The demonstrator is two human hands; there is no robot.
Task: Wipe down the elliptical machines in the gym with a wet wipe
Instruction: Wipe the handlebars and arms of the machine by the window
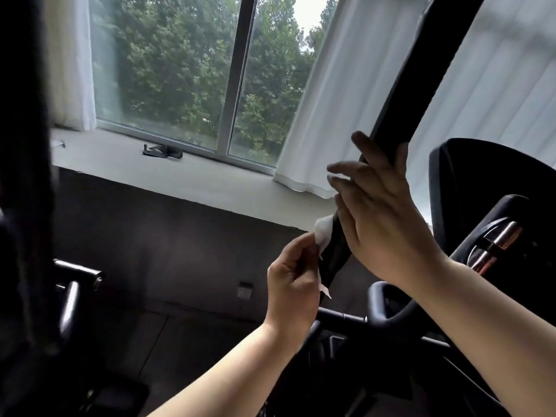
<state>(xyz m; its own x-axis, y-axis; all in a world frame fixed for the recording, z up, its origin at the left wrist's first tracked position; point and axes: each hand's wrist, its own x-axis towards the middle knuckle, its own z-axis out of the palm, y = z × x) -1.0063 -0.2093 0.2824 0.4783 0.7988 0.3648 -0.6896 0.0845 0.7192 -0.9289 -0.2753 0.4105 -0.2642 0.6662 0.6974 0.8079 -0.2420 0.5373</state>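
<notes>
Left hand (290, 284): fingers curled in, thumb and fingertips (304, 245) pinching the wet wipe (324, 233). The wipe is bunched just above those fingertips and touches the left edge of the black handlebar (400, 112). A small white corner of it pokes out below the hand, against the bar's lower end.

Right hand (388, 224): laid across the same bar, just above the wipe. Fingers (346, 170) mostly straight, a little spread, reaching past the bar's left side, not wrapped tight. One digit sticks up beside the bar on its right edge. Blurred, so how firmly it presses cannot be told. The lowest right fingers sit near the wipe; whether they touch it is unclear.

Right of the right hand: dark console housing (487, 182) of the elliptical. Beyond the fingertips of both hands: grey windowsill (195, 176) with a dark crumpled scrap (162, 152) lying on it, and a white curtain (331, 100) hanging behind the bar.
</notes>
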